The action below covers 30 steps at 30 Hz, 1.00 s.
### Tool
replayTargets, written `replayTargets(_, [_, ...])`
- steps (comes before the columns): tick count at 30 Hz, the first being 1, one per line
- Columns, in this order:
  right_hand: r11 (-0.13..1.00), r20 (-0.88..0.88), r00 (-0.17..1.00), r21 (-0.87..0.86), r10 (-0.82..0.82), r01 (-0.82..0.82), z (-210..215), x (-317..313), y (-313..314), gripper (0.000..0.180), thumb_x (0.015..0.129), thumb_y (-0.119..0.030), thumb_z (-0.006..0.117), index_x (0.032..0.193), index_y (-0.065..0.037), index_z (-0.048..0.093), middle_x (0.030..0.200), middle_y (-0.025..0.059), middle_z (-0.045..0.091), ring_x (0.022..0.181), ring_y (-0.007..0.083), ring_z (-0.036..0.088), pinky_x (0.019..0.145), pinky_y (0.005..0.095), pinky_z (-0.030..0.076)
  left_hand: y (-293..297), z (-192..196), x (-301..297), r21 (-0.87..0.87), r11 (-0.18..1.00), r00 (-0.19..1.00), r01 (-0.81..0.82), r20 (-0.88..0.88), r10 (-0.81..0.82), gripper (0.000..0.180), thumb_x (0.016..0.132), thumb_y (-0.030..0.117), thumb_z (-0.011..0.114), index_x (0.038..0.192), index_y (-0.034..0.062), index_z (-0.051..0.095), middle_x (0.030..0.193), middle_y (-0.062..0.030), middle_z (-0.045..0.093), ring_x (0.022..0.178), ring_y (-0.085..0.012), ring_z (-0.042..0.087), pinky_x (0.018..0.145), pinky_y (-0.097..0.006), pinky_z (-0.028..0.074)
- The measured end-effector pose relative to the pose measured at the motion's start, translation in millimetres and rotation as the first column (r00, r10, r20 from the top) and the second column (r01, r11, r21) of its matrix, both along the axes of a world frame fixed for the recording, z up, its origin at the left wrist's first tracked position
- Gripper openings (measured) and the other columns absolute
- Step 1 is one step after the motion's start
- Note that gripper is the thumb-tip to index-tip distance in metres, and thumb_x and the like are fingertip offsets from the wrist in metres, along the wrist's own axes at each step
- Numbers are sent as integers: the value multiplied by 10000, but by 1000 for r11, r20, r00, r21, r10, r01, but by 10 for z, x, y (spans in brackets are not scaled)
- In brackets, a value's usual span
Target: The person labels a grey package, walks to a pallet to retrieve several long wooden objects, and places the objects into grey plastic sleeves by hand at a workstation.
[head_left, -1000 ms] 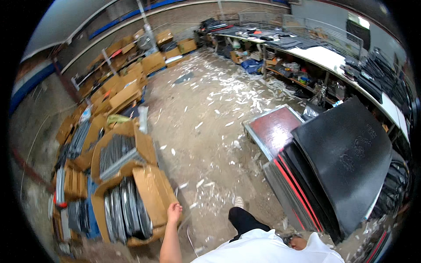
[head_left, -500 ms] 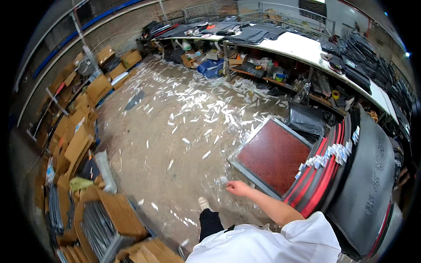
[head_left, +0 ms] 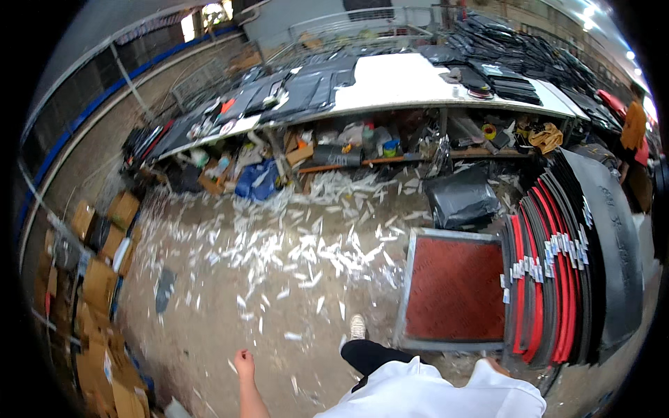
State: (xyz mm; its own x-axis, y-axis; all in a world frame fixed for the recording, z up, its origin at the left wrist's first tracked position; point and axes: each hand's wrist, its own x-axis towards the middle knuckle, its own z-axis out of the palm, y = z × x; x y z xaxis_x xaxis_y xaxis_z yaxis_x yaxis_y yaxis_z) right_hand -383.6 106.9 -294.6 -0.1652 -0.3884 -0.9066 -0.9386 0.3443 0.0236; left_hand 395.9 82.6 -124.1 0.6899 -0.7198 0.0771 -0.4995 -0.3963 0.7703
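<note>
since half a second ago the view has turned further right: the long white-topped work table [head_left: 390,83] now fills the top, and the right arm, which was stretched toward the red mat, has pulled back.

the grey concrete floor [head_left: 209,327] is the largest thing, strewn with white paper strips [head_left: 306,244]. the table carries piles of flat black mats [head_left: 516,52], and its lower shelf is packed with boxes, bags and tubs; what is inside them i cannot tell. on the right, a stack of black and red rubber mats with white tags [head_left: 557,279] stands on edge, leaning. touching its left side, a red textured mat in a grey metal frame [head_left: 456,289] lies flat on the floor. brown cardboard boxes [head_left: 97,279] line the left wall, their contents too small to make out.

the left hand [head_left: 244,364] hangs over the floor, fingers curled loosely together, holding nothing. the right hand [head_left: 496,365] is mostly hidden behind the white sleeve, near the frame's lower corner; its state i cannot tell.
</note>
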Motion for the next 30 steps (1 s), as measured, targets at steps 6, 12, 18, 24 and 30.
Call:
replayTargets(6, [994,155,987,-104,43,-27,-392,1119,-1988,333,747,-284,538,971,-47,607,937,184,602,860,326,583,732,414,461,-2932,28,-393,608,578,684,544,78,-726,280,792,267,523,981,73,591,920,-145,624,880,-309,592,753,-395,466])
replayTargets(12, [615,525,734,-766,431,187,1911,3405,-5715,309,786,-282,546,987,-49,567,907,166,595,842,317,574,714,396,459,-5391,461,-1381,926,69,-88,370,109,-990,195,747,227,557,897,133,639,909,-100,638,854,-271,616,677,-425,481])
replayTargets(18, [366,453,219,-865,864,343,3762,3858,-7752,271,859,-303,462,1006,-129,608,1012,95,587,1044,248,502,935,409,326,-8037,900,-2823,699,290,-621,654,715,-321,257,817,203,476,990,55,593,898,-117,613,887,-249,558,843,-368,379])
replayTargets(24, [-151,650,751,-735,119,661,3510,1735,-9319,248,850,-231,523,966,-25,600,954,156,605,886,267,587,773,311,450,-10160,1490,-4458,745,655,-974,-128,31,-225,298,868,211,402,1062,64,573,947,-116,610,903,-275,534,906,-530,270])
replayTargets(30, [-70,535,812,-842,-233,535,2947,-178,-9140,187,808,-111,564,963,-11,596,911,117,608,839,202,600,735,291,463,-11546,1862,-5809,453,880,-989,-143,-98,-111,390,866,357,456,1216,188,418,1063,15,564,1031,-196,505,947,-499,255])
